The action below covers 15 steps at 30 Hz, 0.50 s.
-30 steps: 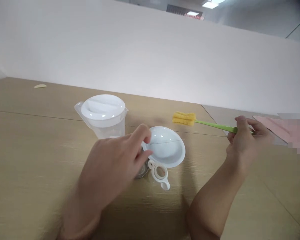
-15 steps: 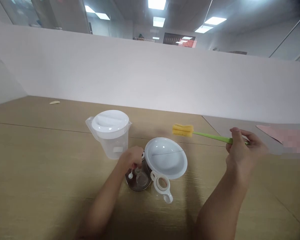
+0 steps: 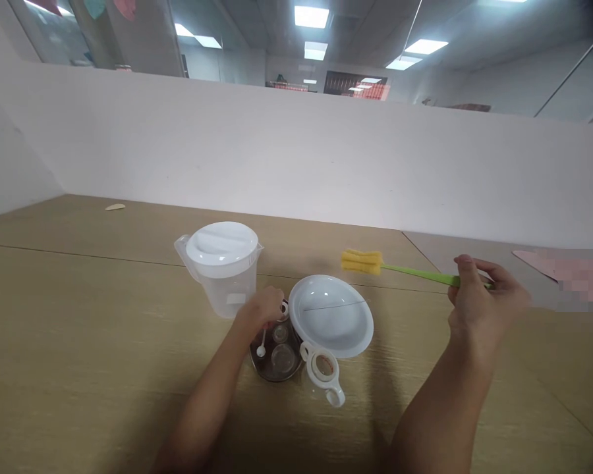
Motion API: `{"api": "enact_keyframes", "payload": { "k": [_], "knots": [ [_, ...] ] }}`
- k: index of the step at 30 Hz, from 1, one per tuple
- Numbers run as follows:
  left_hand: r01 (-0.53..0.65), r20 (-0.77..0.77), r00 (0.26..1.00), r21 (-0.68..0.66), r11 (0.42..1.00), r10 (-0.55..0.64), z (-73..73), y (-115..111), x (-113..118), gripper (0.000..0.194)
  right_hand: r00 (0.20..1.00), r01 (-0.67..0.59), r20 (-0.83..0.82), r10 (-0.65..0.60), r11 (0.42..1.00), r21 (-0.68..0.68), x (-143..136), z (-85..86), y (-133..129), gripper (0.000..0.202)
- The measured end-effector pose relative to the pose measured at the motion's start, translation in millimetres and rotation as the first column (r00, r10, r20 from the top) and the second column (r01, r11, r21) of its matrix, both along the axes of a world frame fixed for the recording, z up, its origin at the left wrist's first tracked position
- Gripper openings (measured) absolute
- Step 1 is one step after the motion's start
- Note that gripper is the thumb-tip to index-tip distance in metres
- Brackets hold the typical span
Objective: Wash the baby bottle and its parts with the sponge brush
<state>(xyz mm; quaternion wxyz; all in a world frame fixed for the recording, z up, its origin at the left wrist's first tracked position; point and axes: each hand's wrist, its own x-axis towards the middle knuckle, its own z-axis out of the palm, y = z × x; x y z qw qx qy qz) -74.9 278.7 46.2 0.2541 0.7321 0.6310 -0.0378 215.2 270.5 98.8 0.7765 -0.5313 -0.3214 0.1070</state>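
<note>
My right hand (image 3: 481, 286) grips the green handle of a brush (image 3: 363, 261) with a yellow sponge head, held above the table and pointing left. My left hand (image 3: 264, 308) is closed over the back edge of a dark round tray (image 3: 271, 374); what its fingers hold is mostly hidden. A small white spoon (image 3: 261, 350) shows below those fingers, over the tray, beside clear round pieces (image 3: 283, 359). Touching the tray on the right is a white bowl (image 3: 331, 316), with a white ring-shaped piece with a handle (image 3: 324, 368) in front of it.
A clear pitcher (image 3: 227, 293) with a white lid stands behind my left hand. On the wooden table (image 3: 103, 329), a small pale piece (image 3: 115, 207) lies at the far left. Pink cloth (image 3: 573, 276) lies at the right, and a white wall (image 3: 296, 151) rises behind.
The view has tilted slightly, so everything sits a little lower. My left hand has shifted slightly off the clear pieces, which show more plainly. My right hand still holds the brush.
</note>
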Motion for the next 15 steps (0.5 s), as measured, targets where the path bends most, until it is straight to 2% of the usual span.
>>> {"api": "enact_keyframes", "payload": {
  "k": [4,9,12,15],
  "knots": [
    [0.006,-0.026,1.000,-0.046,0.999,-0.007,-6.0,4,0,0.017,1.000,-0.009,0.012,0.009,1.000,-0.009,-1,0.1,0,0.019],
    [-0.030,-0.039,0.999,-0.147,0.989,0.024,-14.4,6,4,0.012,1.000,-0.020,0.001,0.020,0.999,-0.027,-2,0.3,-1,0.022],
    [-0.033,-0.009,0.999,-0.142,0.989,0.032,-7.7,4,2,0.014,1.000,-0.004,-0.019,0.003,0.999,-0.036,-1,-0.2,-1,0.021],
    [-0.022,0.045,0.999,-0.141,0.990,0.028,5.7,-2,-4,0.017,1.000,0.008,-0.016,-0.008,1.000,-0.027,1,-0.8,-1,0.021]
  ]
}}
